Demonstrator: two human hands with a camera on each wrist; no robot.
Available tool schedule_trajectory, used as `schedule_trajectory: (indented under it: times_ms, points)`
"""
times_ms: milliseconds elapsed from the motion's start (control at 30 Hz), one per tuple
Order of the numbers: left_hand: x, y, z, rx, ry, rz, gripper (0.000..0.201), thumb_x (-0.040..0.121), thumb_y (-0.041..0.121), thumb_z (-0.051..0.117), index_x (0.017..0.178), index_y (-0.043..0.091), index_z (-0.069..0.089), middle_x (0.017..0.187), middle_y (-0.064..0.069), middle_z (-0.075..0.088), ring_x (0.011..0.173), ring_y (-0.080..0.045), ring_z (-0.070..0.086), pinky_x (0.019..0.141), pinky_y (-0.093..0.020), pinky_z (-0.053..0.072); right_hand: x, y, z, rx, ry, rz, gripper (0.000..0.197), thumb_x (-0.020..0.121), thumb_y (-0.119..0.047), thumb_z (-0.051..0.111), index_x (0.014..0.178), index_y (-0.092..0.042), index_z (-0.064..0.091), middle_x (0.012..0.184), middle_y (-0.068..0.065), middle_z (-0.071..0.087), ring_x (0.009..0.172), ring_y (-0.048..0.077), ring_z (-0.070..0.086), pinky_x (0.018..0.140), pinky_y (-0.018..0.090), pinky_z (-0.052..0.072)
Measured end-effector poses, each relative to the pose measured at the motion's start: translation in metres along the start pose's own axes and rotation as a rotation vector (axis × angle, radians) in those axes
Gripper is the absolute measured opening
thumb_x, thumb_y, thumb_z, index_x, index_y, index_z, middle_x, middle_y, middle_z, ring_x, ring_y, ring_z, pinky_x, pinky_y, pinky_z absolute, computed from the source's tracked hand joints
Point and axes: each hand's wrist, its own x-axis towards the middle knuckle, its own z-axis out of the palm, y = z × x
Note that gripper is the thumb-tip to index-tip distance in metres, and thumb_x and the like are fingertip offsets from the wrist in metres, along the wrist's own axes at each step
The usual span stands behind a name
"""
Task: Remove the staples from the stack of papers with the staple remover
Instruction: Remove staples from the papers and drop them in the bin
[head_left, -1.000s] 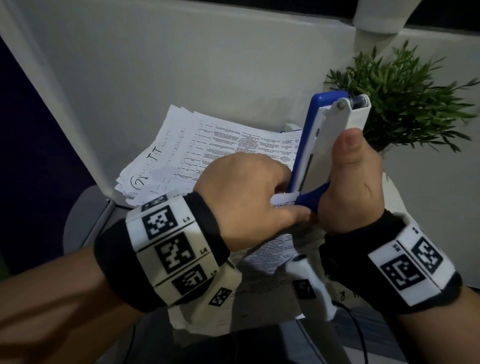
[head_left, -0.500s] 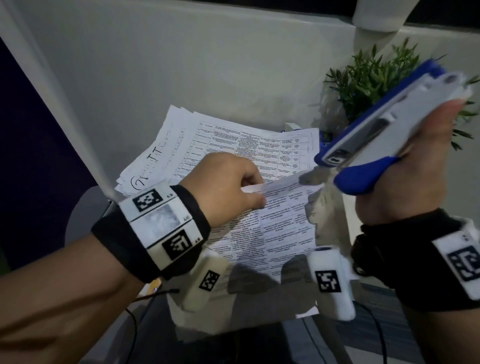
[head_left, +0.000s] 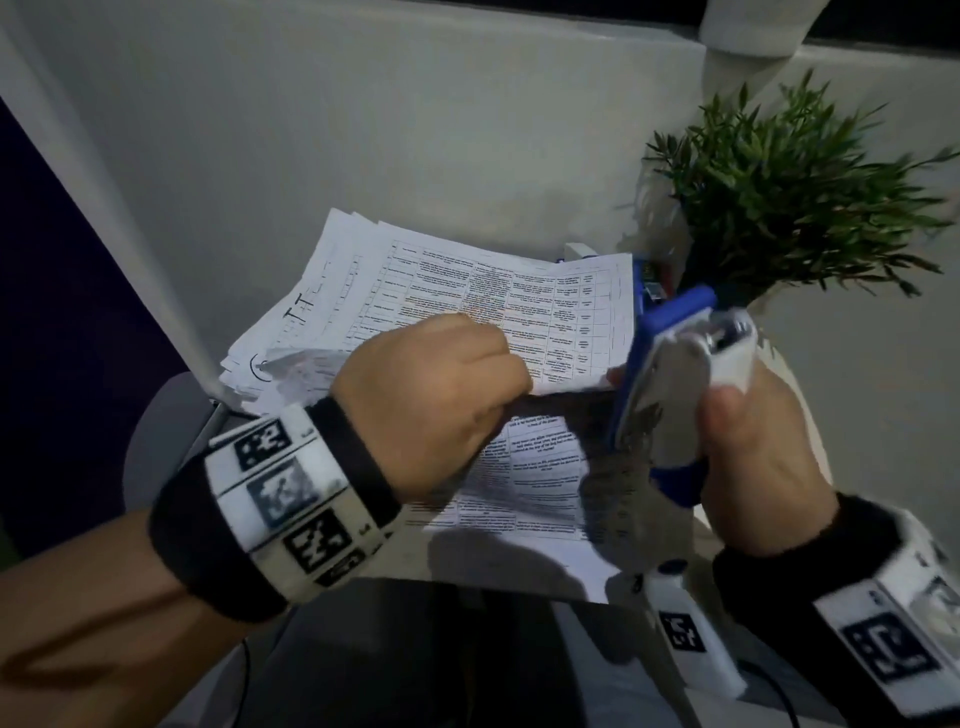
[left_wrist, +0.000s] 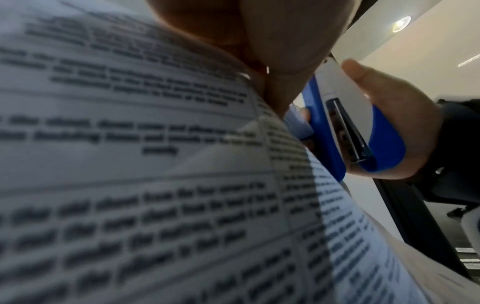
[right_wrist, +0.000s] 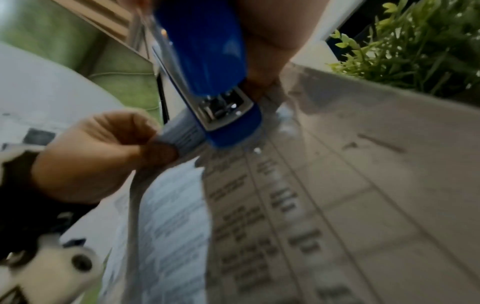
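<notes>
Mid-frame, our left hand (head_left: 431, 400) pinches the floppy papers (head_left: 519, 467) near their corner; our right hand (head_left: 753, 447) grips the rigid staple remover (head_left: 670, 384).

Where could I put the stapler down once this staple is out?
Free patch: the pale surface right of the right hand, below the potted plant. Crowded: the loose paper pile fills the left and centre, and the left hand holds the stapled sheets against the stapler.
</notes>
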Motion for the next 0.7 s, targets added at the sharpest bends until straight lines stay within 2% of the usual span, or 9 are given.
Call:
schedule_trajectory:
  times_ms: [33, 67, 167, 233, 333, 433, 467, 567, 700]
  points:
    - [-0.003, 0.002, -0.003, -0.001, 0.025, 0.009, 0.019, 0.072, -0.005, 0.051, 0.067, 0.005, 0.067, 0.064, -0.008, 0.060, 0.057, -0.027, 0.054, 0.040, -0.036, 0.044, -0.007, 0.004, -0.001, -0.040, -0.008, -0.085, 0.064, 0.088, -0.077, 0.033, 0.104, -0.024, 0.065, 0.089, 0.006, 0.068, 0.077, 0.033, 0.063, 0.067, 0.053, 0.050]
    - [-0.007, 0.004, -0.004, -0.006, 0.040, 0.019, 0.020, 0.070, -0.009, 0.050, 0.066, 0.003, 0.066, 0.064, -0.009, 0.059, 0.057, -0.028, 0.053, 0.039, -0.037, 0.042, -0.013, 0.007, -0.001, -0.050, -0.027, -0.155, 0.061, 0.091, -0.073, 0.033, 0.108, -0.022, 0.063, 0.090, 0.012, 0.065, 0.076, 0.036, 0.062, 0.065, 0.053, 0.050]
    - [-0.015, 0.011, -0.005, -0.011, 0.075, 0.041, 0.020, 0.063, -0.019, 0.057, 0.059, 0.001, 0.060, 0.060, -0.012, 0.055, 0.052, -0.027, 0.048, 0.037, -0.035, 0.038, -0.028, 0.013, -0.001, -0.041, -0.083, -0.275, 0.041, 0.094, -0.066, 0.036, 0.123, -0.043, 0.052, 0.105, -0.002, 0.061, 0.089, 0.027, 0.065, 0.071, 0.049, 0.052]
    - [-0.018, 0.013, -0.003, -0.016, 0.064, 0.051, 0.021, 0.060, -0.018, 0.064, 0.057, 0.002, 0.058, 0.059, -0.012, 0.053, 0.050, -0.026, 0.045, 0.037, -0.034, 0.036, -0.032, 0.016, 0.001, -0.041, -0.085, -0.296, 0.042, 0.093, -0.067, 0.037, 0.126, -0.044, 0.050, 0.111, -0.005, 0.060, 0.092, 0.020, 0.065, 0.070, 0.044, 0.053]
    - [-0.022, 0.014, 0.001, -0.032, 0.045, 0.071, 0.024, 0.056, -0.017, 0.064, 0.057, 0.005, 0.056, 0.058, -0.011, 0.052, 0.049, -0.025, 0.042, 0.036, -0.033, 0.034, -0.031, 0.017, 0.002, -0.014, -0.105, -0.307, 0.042, 0.093, -0.067, 0.038, 0.126, -0.045, 0.050, 0.112, -0.010, 0.060, 0.089, 0.017, 0.065, 0.067, 0.041, 0.053]
    - [-0.022, 0.014, 0.002, -0.025, 0.032, 0.087, 0.025, 0.050, -0.018, 0.065, 0.055, 0.005, 0.057, 0.056, -0.010, 0.052, 0.048, -0.024, 0.040, 0.036, -0.032, 0.033, -0.031, 0.020, 0.004, -0.032, -0.095, -0.292, 0.047, 0.093, -0.067, 0.037, 0.117, -0.030, 0.057, 0.113, -0.014, 0.059, 0.090, 0.011, 0.064, 0.070, 0.036, 0.054]
    - [-0.022, 0.014, 0.002, -0.028, 0.034, 0.102, 0.024, 0.049, -0.018, 0.065, 0.054, 0.005, 0.057, 0.055, -0.011, 0.052, 0.047, -0.024, 0.040, 0.036, -0.032, 0.032, -0.032, 0.021, 0.004, -0.036, -0.096, -0.288, 0.047, 0.093, -0.067, 0.036, 0.117, -0.031, 0.055, 0.114, -0.014, 0.059, 0.092, 0.009, 0.064, 0.073, 0.034, 0.054]
    - [-0.023, 0.013, 0.003, -0.047, 0.063, 0.149, 0.022, 0.051, -0.017, 0.063, 0.055, 0.005, 0.058, 0.056, -0.012, 0.053, 0.047, -0.023, 0.040, 0.039, -0.032, 0.032, -0.033, 0.023, 0.003, -0.045, -0.107, -0.295, 0.043, 0.093, -0.067, 0.037, 0.118, -0.035, 0.049, 0.118, -0.013, 0.058, 0.099, 0.008, 0.064, 0.079, 0.028, 0.054]
    - [-0.024, 0.008, 0.006, -0.004, 0.062, 0.113, 0.018, 0.059, -0.013, 0.066, 0.058, 0.004, 0.062, 0.058, -0.011, 0.056, 0.049, -0.025, 0.044, 0.041, -0.034, 0.034, -0.033, 0.023, 0.004, -0.005, -0.110, -0.297, 0.051, 0.093, -0.067, 0.038, 0.113, -0.023, 0.052, 0.122, -0.018, 0.059, 0.102, 0.008, 0.064, 0.082, 0.027, 0.053]
